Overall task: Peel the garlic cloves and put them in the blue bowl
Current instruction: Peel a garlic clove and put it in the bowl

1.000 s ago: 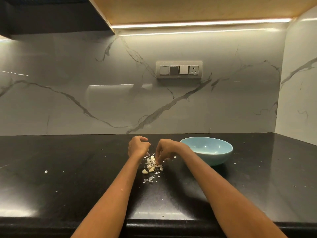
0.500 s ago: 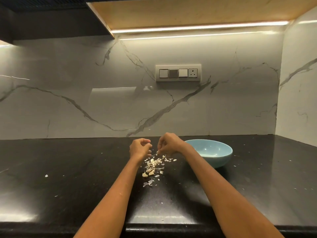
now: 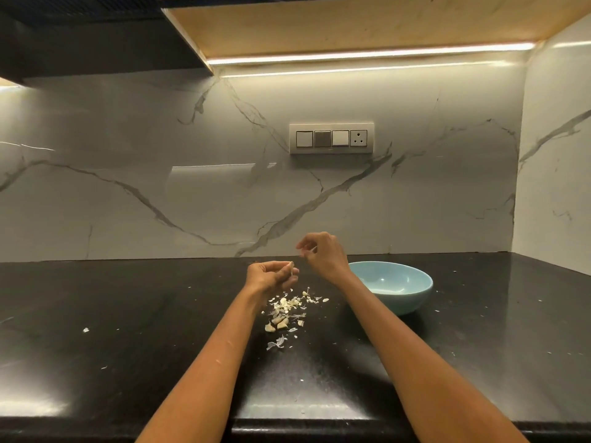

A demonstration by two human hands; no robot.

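A pile of garlic cloves and papery skins (image 3: 284, 311) lies on the black counter (image 3: 128, 314). Just above and behind the pile, my left hand (image 3: 270, 278) holds a garlic clove (image 3: 290, 266) in its curled fingers. My right hand (image 3: 321, 252) is raised higher, to the right of the left, and pinches a thin strip of skin (image 3: 312, 250). The blue bowl (image 3: 406, 294) stands right of the pile, just beyond my right wrist. Its visible inside looks bare.
Small skin flakes (image 3: 85, 329) are scattered over the counter. A marble wall with a switch panel (image 3: 331, 138) rises behind, and a side wall (image 3: 553, 155) closes the right. The counter's front edge (image 3: 303, 425) runs below my forearms.
Both hands have lifted off the pile. My right hand has risen and pulled away from the left, drawing a strip of skin off the clove.
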